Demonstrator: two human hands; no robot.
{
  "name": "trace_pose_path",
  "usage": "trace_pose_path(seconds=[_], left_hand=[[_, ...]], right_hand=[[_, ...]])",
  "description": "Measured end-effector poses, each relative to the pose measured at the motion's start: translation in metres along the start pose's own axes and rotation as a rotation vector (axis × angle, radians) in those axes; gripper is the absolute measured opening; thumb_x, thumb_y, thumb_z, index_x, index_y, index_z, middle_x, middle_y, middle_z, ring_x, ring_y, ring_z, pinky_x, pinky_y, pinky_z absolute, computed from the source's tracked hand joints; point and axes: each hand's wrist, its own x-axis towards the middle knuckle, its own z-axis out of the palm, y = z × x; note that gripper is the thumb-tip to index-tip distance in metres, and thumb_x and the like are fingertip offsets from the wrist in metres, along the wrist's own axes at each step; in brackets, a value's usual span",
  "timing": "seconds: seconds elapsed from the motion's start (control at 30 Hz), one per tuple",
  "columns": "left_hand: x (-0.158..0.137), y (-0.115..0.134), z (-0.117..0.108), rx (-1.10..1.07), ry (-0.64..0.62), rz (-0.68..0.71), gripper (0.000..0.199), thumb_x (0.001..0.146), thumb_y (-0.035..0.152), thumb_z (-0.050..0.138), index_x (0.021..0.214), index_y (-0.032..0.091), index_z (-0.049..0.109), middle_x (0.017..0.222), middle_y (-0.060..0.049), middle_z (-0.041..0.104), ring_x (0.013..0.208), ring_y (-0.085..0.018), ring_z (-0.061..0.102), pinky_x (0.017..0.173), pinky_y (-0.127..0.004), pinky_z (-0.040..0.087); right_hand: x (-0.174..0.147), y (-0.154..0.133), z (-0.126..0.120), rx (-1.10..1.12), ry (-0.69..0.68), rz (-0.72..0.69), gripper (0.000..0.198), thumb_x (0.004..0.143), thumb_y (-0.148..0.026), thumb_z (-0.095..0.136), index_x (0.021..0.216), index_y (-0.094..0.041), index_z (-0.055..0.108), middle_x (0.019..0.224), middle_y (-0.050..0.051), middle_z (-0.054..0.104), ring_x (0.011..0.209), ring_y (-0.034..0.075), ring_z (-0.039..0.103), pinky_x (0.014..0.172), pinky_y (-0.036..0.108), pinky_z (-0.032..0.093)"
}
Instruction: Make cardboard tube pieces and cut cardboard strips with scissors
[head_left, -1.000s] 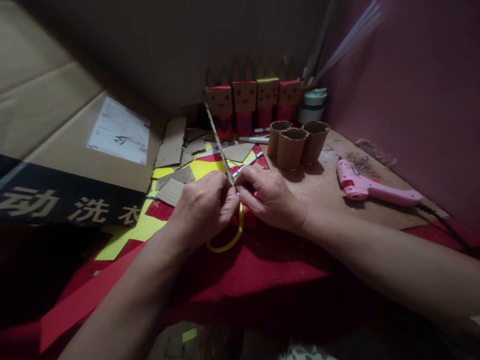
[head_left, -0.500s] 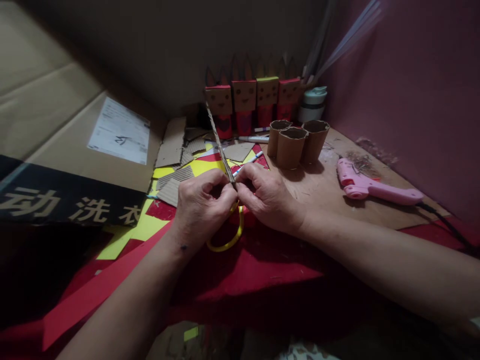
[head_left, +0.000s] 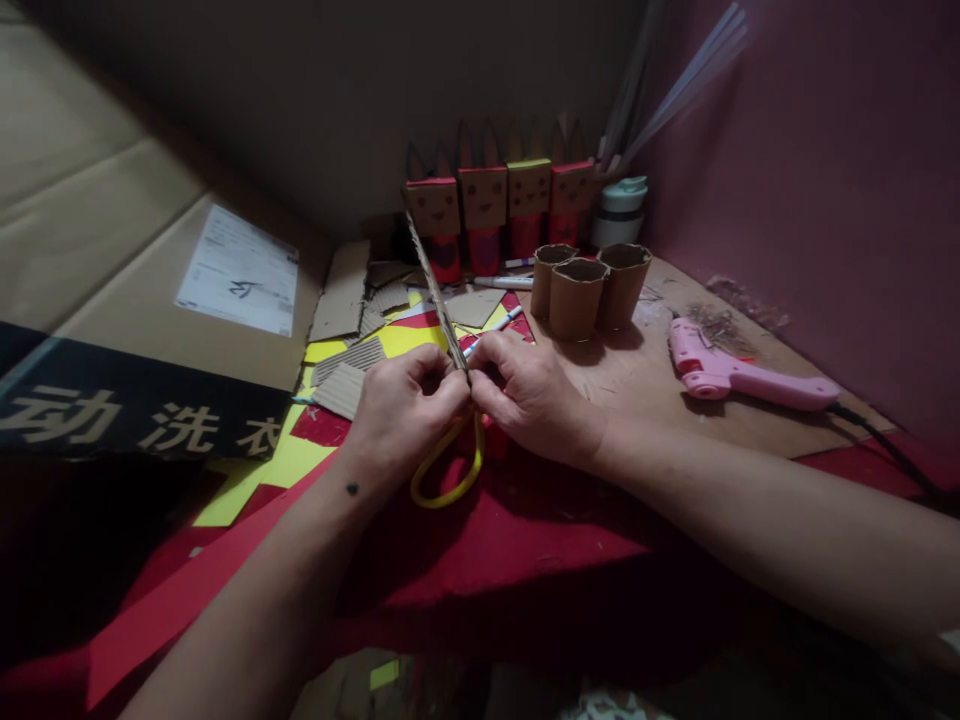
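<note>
Seen nearly edge-on, a piece of cardboard (head_left: 435, 290) with a rough torn edge points away from me. My left hand (head_left: 409, 405) pinches its near end between thumb and fingers. From the other side my right hand (head_left: 532, 395) pinches the same end, the fingertips of both hands meeting. Just below them a yellow loop handle (head_left: 450, 495), looking like that of scissors, lies on the red cloth (head_left: 510, 550); the rest of it is hidden under my hands.
A large cardboard box (head_left: 150, 290) stands at left beside cardboard scraps (head_left: 341, 290) and yellow paper (head_left: 300, 455). Behind are cardboard figures (head_left: 481, 195) with pointed ears, and a cup (head_left: 621, 212). To the right are three cardboard tubes (head_left: 577, 300) and a pink glue gun (head_left: 750, 375) with its cord.
The view has shifted slightly. Both hands stay pinched on the cardboard at nearly the same spot, with only a slight movement of the fingers.
</note>
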Motion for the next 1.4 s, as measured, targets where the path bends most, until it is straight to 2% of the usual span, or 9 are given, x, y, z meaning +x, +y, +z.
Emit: trace_pose_path(seconds=[0.1,0.2,0.37,0.53,0.63,0.8,1.0,1.27,1.4], left_hand=[[0.004,0.001,-0.004,0.017,-0.128,-0.093,0.018,0.066,0.024,0.049,0.049,0.017,0.046,0.047,0.004,0.042,0.049,-0.009,0.040,0.046,-0.021,0.030],[0.005,0.000,-0.004,-0.019,-0.205,-0.155,0.015,0.064,0.024,0.046,0.051,0.017,0.049,0.049,0.003,0.048,0.050,-0.011,0.044,0.047,-0.022,0.033],[0.003,-0.003,0.002,0.013,-0.114,-0.117,0.019,0.064,0.024,0.045,0.047,0.019,0.040,0.044,0.004,0.036,0.045,-0.009,0.034,0.044,-0.022,0.026],[0.000,-0.006,0.006,-0.097,-0.031,-0.122,0.017,0.064,0.021,0.047,0.048,0.018,0.043,0.045,0.004,0.040,0.046,-0.008,0.035,0.043,-0.021,0.026],[0.000,-0.007,0.004,-0.219,-0.057,-0.134,0.016,0.064,0.018,0.050,0.048,0.017,0.048,0.045,0.005,0.043,0.045,-0.008,0.037,0.042,-0.019,0.029],[0.003,-0.003,0.000,-0.413,-0.144,-0.195,0.015,0.065,0.014,0.052,0.052,0.015,0.060,0.048,0.002,0.059,0.045,-0.010,0.051,0.044,-0.018,0.040],[0.004,0.000,-0.004,-0.531,-0.201,-0.185,0.015,0.066,0.013,0.054,0.054,0.015,0.063,0.050,0.001,0.063,0.047,-0.011,0.057,0.048,-0.020,0.048],[0.008,-0.009,-0.008,-0.526,-0.276,-0.138,0.013,0.067,0.014,0.054,0.056,0.015,0.062,0.052,0.001,0.064,0.047,-0.013,0.060,0.050,-0.023,0.051],[0.008,-0.008,-0.009,-0.299,-0.267,-0.141,0.011,0.066,0.015,0.052,0.059,0.015,0.061,0.052,0.002,0.063,0.049,-0.013,0.059,0.048,-0.020,0.048]], right_hand=[[-0.001,0.001,0.001,-0.002,-0.058,-0.015,0.009,0.079,-0.015,0.042,0.072,-0.020,0.039,0.067,0.001,0.046,0.062,0.012,0.041,0.059,0.027,0.036],[-0.002,0.001,0.003,0.021,-0.084,0.005,0.010,0.080,-0.015,0.041,0.072,-0.020,0.037,0.066,0.000,0.045,0.061,0.012,0.041,0.058,0.026,0.035],[-0.001,0.001,0.005,0.025,-0.074,0.029,0.012,0.079,-0.014,0.041,0.071,-0.021,0.036,0.066,0.000,0.044,0.061,0.012,0.041,0.059,0.026,0.035],[0.001,0.000,0.004,0.035,-0.051,0.091,0.013,0.078,-0.014,0.043,0.070,-0.021,0.036,0.067,-0.001,0.044,0.062,0.012,0.040,0.060,0.026,0.035],[0.001,0.000,0.003,0.056,-0.031,0.107,0.012,0.078,-0.014,0.044,0.069,-0.021,0.039,0.067,-0.001,0.046,0.063,0.011,0.041,0.061,0.026,0.036],[0.003,0.002,0.001,0.147,-0.035,0.177,0.010,0.077,-0.014,0.046,0.069,-0.019,0.045,0.066,-0.001,0.049,0.062,0.011,0.044,0.060,0.025,0.036],[0.003,0.001,-0.002,0.239,-0.032,0.192,0.009,0.077,-0.013,0.047,0.068,-0.018,0.047,0.065,-0.002,0.050,0.060,0.010,0.045,0.059,0.025,0.037],[0.004,-0.001,-0.003,0.335,-0.064,0.188,0.009,0.078,-0.013,0.046,0.070,-0.018,0.046,0.066,-0.002,0.050,0.064,0.011,0.045,0.061,0.025,0.038],[0.003,0.003,-0.002,0.261,-0.112,0.109,0.008,0.076,-0.012,0.046,0.071,-0.018,0.045,0.066,-0.002,0.049,0.064,0.011,0.045,0.061,0.025,0.038]])
